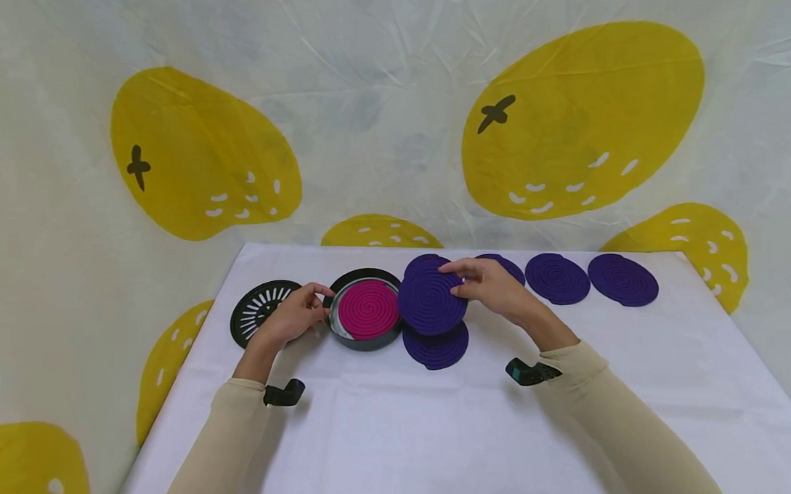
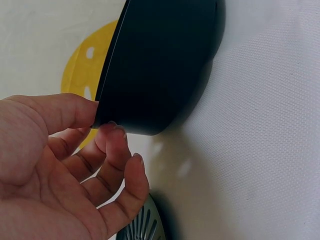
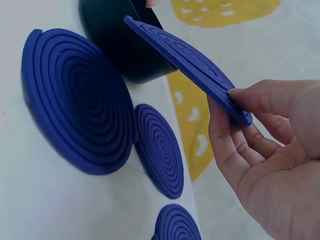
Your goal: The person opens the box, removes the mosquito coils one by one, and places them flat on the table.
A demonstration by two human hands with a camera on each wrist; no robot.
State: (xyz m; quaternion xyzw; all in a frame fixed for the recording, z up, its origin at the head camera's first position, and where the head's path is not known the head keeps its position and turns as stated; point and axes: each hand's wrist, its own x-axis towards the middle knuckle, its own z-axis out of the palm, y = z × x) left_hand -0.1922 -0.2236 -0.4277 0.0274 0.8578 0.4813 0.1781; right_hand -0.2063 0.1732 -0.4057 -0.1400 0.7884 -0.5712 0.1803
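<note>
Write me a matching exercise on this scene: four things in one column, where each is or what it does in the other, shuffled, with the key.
Column one
1. Pink mat
2. Slotted black disc
3. Right hand
4. Left hand

Column two
A. Holds a purple mat
B. Inside the round pot
C. Touches the pot's rim
D. Lies on the white table

Pairs: 1-B, 2-D, 3-A, 4-C
</note>
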